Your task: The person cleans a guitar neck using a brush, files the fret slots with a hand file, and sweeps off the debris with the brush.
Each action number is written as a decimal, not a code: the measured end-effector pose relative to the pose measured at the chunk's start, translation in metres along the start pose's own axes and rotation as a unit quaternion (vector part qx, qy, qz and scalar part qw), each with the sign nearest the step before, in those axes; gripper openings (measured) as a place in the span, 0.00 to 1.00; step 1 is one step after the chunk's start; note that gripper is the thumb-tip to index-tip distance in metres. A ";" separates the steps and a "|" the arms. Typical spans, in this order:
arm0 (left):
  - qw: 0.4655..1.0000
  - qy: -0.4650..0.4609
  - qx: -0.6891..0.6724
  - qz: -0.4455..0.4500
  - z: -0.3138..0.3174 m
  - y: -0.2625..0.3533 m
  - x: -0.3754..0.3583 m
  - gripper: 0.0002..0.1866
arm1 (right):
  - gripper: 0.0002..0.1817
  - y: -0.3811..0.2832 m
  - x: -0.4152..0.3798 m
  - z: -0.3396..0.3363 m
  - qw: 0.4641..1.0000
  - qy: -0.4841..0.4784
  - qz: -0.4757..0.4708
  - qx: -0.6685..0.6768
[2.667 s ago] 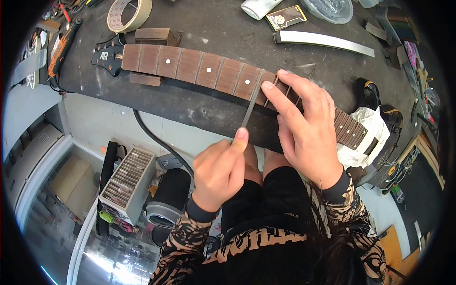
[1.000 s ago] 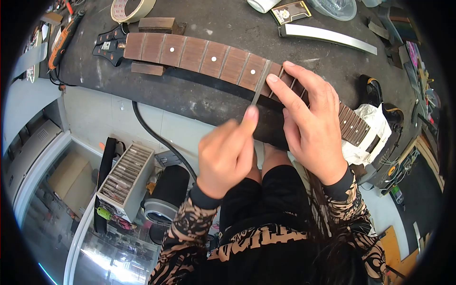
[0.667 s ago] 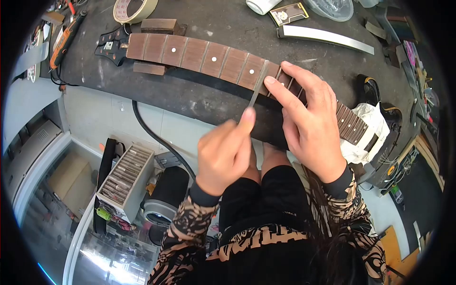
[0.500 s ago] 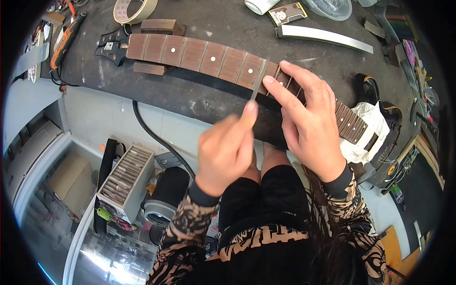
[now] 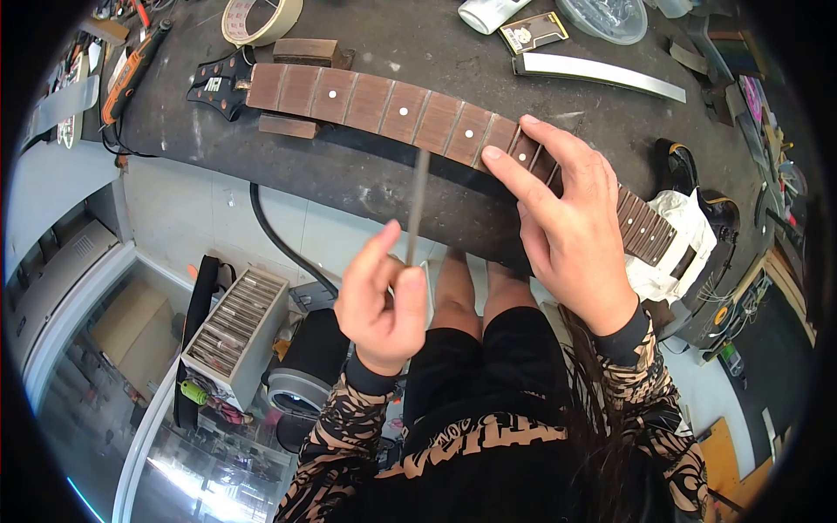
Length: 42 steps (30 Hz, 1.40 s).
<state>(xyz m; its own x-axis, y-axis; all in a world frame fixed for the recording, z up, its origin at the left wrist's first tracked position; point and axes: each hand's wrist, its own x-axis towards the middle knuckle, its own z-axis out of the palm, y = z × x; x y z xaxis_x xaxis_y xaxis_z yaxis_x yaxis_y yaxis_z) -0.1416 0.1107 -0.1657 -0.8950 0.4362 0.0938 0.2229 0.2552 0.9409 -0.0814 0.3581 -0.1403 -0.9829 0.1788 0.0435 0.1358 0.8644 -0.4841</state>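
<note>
A guitar neck [image 5: 366,103] lies across the dark workbench, its black headstock [image 5: 223,84] at the left and its fretboard facing up. My right hand [image 5: 580,209] rests on the fretboard, with the thumb and index finger spread over the frets. Below the neck, near the bench's front edge, my left hand [image 5: 384,301] grips a thin metal file [image 5: 419,196] between thumb and fingers. The file points up toward the neck, its tip just short of the fretboard edge. White cloth [image 5: 676,235] lies around the neck's right end.
Wooden blocks [image 5: 305,52] sit by the headstock. Behind are a tape roll [image 5: 290,26], a small black packet [image 5: 534,33], a clear tub [image 5: 610,19] and a long metal bar [image 5: 602,74]. An orange-handled tool [image 5: 122,87] lies far left.
My left hand has moved left and down, drawing the file off the fretboard. The neck has shifted slightly to the right in view. My right hand remains in nearly the same place.
</note>
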 end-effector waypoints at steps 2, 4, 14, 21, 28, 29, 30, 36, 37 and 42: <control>0.991 0.027 -0.094 -0.096 0.004 0.005 0.007 0.23 | 0.44 -0.005 0.002 0.000 0.999 -0.008 0.002 -0.036; 0.974 0.029 -0.189 -0.121 0.005 0.003 0.016 0.21 | 0.45 -0.010 0.007 -0.002 0.999 -0.014 0.033 -0.039; 0.982 -0.072 -0.144 -0.102 0.006 0.000 0.044 0.19 | 0.33 -0.027 -0.004 -0.006 0.999 -0.033 0.027 -0.008; 0.992 -0.095 0.060 0.053 0.020 -0.005 0.051 0.18 | 0.37 -0.014 -0.006 0.000 0.998 -0.001 0.060 -0.004; 0.985 -0.125 0.092 0.081 0.011 -0.008 0.038 0.22 | 0.40 -0.012 -0.004 0.006 0.998 -0.016 0.046 -0.037; 0.984 -0.128 0.093 0.083 0.009 -0.009 0.036 0.22 | 0.40 -0.012 -0.004 0.007 0.998 -0.017 0.047 -0.041; 0.983 -0.132 0.094 0.083 0.010 -0.009 0.038 0.23 | 0.40 -0.012 -0.004 0.008 0.998 -0.012 0.046 -0.041; 0.989 -0.110 0.050 0.089 0.043 -0.003 0.078 0.17 | 0.40 -0.013 -0.004 0.009 0.998 -0.011 0.051 -0.040; 0.987 -0.120 0.069 0.086 0.039 -0.005 0.073 0.17 | 0.41 -0.012 -0.004 0.010 0.998 -0.008 0.048 -0.040; 0.980 -0.136 0.114 0.085 0.013 -0.003 0.043 0.18 | 0.42 -0.008 -0.004 0.009 0.998 -0.010 0.048 -0.037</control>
<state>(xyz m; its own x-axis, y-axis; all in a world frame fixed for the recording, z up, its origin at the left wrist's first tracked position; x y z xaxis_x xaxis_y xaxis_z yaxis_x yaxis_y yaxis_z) -0.1757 0.1400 -0.1686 -0.7080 0.6953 0.1238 0.4681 0.3308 0.8194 -0.0799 0.3463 -0.1440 -0.9669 0.2545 -0.0177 0.2382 0.8759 -0.4196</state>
